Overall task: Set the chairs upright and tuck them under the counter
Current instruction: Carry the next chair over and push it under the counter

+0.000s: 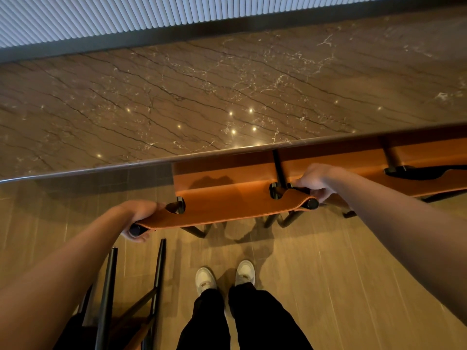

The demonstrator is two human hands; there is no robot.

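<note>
An upright chair (pixel 227 205) with an orange leather seat and backrest on a black frame stands at the brown marble counter (pixel 202 97), its seat partly under the counter's edge. My left hand (pixel 139 213) grips the left end of the backrest's top bar. My right hand (pixel 316 181) grips the right end of the same bar. A second orange chair (pixel 404 160) stands tucked under the counter to the right. A third chair (pixel 131 299) lies tipped on the floor at lower left, its black legs pointing up.
My two feet in white shoes (pixel 225 276) stand on the wood-look floor just behind the held chair. A ribbed white wall panel (pixel 126 13) runs beyond the counter.
</note>
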